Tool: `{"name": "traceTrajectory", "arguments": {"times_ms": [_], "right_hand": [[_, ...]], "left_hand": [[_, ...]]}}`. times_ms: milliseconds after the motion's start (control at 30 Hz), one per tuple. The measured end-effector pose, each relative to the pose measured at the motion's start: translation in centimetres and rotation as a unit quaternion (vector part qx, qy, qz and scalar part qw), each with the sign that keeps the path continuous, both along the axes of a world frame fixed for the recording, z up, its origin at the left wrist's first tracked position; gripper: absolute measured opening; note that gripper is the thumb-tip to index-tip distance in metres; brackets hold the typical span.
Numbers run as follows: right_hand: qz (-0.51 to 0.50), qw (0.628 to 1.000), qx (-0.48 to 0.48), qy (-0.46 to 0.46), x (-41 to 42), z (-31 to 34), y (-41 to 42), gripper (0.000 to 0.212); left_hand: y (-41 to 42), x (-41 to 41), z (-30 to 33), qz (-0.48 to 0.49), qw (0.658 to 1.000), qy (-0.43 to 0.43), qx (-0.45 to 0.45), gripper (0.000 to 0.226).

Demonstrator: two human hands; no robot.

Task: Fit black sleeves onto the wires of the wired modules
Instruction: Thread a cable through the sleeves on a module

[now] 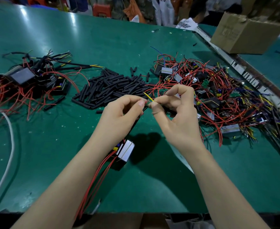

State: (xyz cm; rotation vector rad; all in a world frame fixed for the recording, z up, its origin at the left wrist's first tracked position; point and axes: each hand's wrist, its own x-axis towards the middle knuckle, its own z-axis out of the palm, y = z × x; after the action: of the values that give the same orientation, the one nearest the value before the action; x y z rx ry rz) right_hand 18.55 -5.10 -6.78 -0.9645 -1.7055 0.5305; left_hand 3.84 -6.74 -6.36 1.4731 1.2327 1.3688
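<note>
Roughly midway: sleeved modules with black-covered wires (41, 75) lie near the green table's (152, 179) left edge, a bare red-wired tangle (218, 96) toward its right; both left hand (119, 113) and right hand (177, 109) pinch a yellow wire (148, 97), its grey block module (125, 153) dangling near the front edge

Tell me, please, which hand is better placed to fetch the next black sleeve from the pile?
Probably the left hand: the sleeve pile lies just beyond it, up and left. The right hand sits nearer the tangled modules, its fingers pinching the yellow wire.
</note>
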Motion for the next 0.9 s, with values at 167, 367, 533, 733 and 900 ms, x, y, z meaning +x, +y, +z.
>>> {"name": "traceTrajectory", "arguments": {"times_ms": [167,367,533,733,900], "right_hand": [[0.009,1.0,0.002,0.0,0.13,0.26,-0.1,0.036],[0.026,1.0,-0.01,0.01,0.22,0.28,-0.01,0.034],[0.047,0.998,-0.007,0.031,0.59,0.09,0.17,0.035],[0.044,0.999,0.013,0.011,0.8,-0.19,0.34,0.036],[0.006,0.998,0.05,-0.023,0.79,-0.23,0.45,0.029]], "left_hand": [[-0.12,0.01,-0.16,0.013,0.998,0.028,0.056,0.015],[0.05,-0.09,-0.56,0.016,0.992,0.077,0.1,0.022],[0.08,-0.26,-0.53,-0.001,0.988,0.097,0.118,0.017],[0.04,-0.21,-0.54,-0.008,0.993,0.089,0.083,0.013],[-0.08,-0.33,-0.18,-0.011,0.995,0.072,0.072,0.016]]}}
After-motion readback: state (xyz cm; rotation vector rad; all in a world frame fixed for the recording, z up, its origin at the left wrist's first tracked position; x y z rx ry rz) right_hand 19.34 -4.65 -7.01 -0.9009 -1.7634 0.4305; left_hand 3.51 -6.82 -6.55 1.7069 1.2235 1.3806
